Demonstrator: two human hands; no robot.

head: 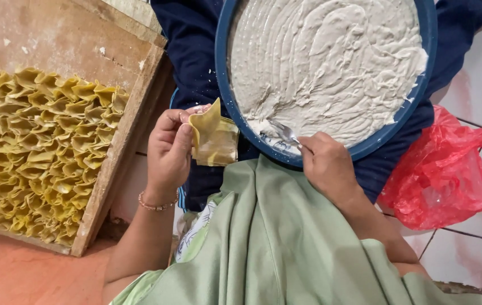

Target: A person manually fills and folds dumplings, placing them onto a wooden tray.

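On the tiled floor, left hand [168, 148] pinches a wrapper [214, 138]; right hand [327, 165] grips a spoon [284, 133] at the basin's rim [227, 99].

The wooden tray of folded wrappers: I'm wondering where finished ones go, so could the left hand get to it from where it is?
Probably yes. The left hand, holding a yellow wrapper, sits just beside the wooden tray, and nothing lies between them.

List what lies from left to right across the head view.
Wooden tray of folded dumplings → left hand → yellow wrapper → spoon → right hand → red plastic bag.
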